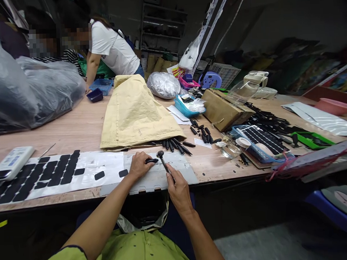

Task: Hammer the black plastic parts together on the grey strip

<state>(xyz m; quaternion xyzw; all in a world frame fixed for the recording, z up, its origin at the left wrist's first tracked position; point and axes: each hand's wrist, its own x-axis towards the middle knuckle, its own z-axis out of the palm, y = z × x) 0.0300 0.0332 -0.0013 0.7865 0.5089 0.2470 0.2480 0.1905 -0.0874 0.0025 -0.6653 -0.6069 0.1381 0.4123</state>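
Note:
In the head view my left hand (pixel 140 165) is closed on a small black tapered piece (pixel 152 160), holding it down near a grey sheet (pixel 177 166) at the table's front edge. My right hand (pixel 178 185) grips a small hammer (pixel 163 162) with a dark shaft. Its rounded metal head is up beside the tip of the piece; whether they touch I cannot tell. Just beyond, several similar black pieces (pixel 174 145) stick out of the mouth of a beige sack (pixel 135 112). A sheet with black stickers (pixel 99 175) lies left of my left hand.
More black pieces (pixel 203 132) lie to the right, near a cardboard box (pixel 224 109) and a blue basket (pixel 256 148). A white device (pixel 13 162) sits at far left. Across the table, a person in a white shirt (pixel 113 45) leans over beside large plastic bags (pixel 46 85).

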